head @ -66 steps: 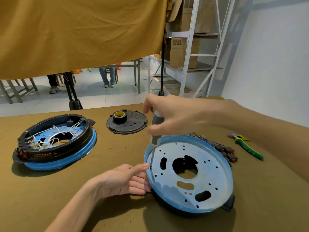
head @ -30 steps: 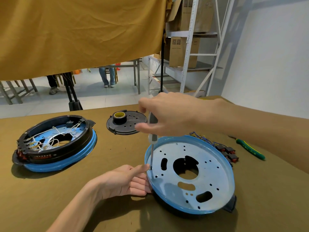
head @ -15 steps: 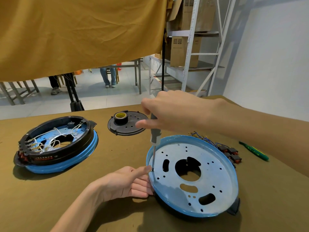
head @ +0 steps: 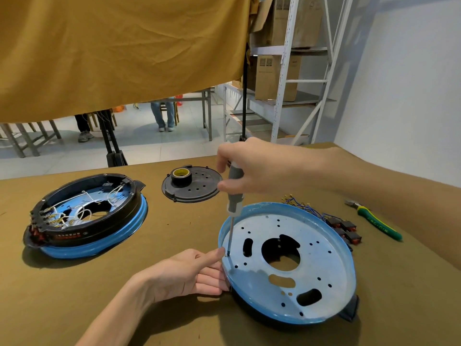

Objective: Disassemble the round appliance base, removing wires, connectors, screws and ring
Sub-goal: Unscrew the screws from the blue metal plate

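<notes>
Near the table's (head: 174, 320) front edge, the left hand (head: 184, 273) grips the blue round base's (head: 331, 265) rim; the right hand (head: 252, 168) clasps a screwdriver (head: 234, 196), tip on a rim-side screw (head: 226, 254).
</notes>
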`<action>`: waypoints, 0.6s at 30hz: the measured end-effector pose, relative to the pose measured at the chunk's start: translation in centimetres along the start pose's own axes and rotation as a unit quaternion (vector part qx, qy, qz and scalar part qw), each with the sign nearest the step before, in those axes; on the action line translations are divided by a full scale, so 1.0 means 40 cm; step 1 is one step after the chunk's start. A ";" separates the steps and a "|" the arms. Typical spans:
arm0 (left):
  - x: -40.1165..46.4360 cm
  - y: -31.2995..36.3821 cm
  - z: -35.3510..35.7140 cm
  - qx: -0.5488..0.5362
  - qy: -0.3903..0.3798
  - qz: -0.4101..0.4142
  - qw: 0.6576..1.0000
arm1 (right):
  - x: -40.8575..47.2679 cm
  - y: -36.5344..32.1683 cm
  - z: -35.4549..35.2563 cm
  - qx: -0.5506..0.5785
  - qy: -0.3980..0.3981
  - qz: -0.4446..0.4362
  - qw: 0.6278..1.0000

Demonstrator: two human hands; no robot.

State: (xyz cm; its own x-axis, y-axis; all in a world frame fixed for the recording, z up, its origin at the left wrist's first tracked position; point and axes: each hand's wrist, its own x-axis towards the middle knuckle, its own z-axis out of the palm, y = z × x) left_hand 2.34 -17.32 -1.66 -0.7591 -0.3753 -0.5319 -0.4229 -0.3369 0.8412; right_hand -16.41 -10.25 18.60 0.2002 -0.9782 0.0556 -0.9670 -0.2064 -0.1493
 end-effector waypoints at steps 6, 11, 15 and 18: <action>-0.030 0.003 -0.016 -0.095 -0.094 0.007 0.991 | -0.019 0.017 -0.030 0.052 -0.027 0.012 0.998; -0.035 -0.018 -0.046 -0.191 -0.116 0.034 0.974 | -0.019 0.058 -0.014 0.021 0.117 0.045 0.992; -0.021 -0.023 -0.030 -0.245 -0.055 0.057 0.966 | -0.024 0.089 -0.021 0.150 0.225 0.079 0.959; -0.012 -0.021 -0.016 -0.245 -0.037 0.061 0.967 | -0.035 0.101 0.020 0.285 0.266 0.099 0.916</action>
State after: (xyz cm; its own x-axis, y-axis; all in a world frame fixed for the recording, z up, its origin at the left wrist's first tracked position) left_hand 3.38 -17.41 -2.18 -0.8300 -0.3805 -0.4079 -0.0573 -0.6693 0.7408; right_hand -20.47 -9.71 17.12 -0.2208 -0.8795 0.4216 -0.7065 -0.1538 -0.6908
